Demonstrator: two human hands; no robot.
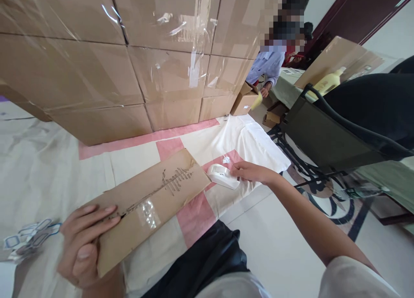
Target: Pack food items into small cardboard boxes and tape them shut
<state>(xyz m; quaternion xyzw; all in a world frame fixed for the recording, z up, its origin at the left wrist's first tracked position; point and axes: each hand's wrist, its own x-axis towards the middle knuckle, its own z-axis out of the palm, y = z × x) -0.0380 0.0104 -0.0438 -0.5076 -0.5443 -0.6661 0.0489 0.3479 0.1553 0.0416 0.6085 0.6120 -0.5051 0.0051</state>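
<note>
A brown cardboard box (176,192) lies aslant on the cloth-covered table, its long seam facing up. A short strip of clear tape (148,214) crosses that seam, and dark zigzag marks run beside it towards the far end. My left hand (86,242) grips the box's near left end, fingers over the top and thumb at the edge. By the opposite end sits a small white tape dispenser (223,176), with the fingers of my right hand (247,172) closed on its right side. A small crumpled white scrap (226,159) lies just behind the dispenser.
Stacked cardboard boxes (174,73) wrapped in clear film form a wall behind. Several blue-edged labels (30,237) lie at the left. Beyond the stack, a person (267,65) handles a yellow item at an open box (245,100). A black chair (355,108) stands right.
</note>
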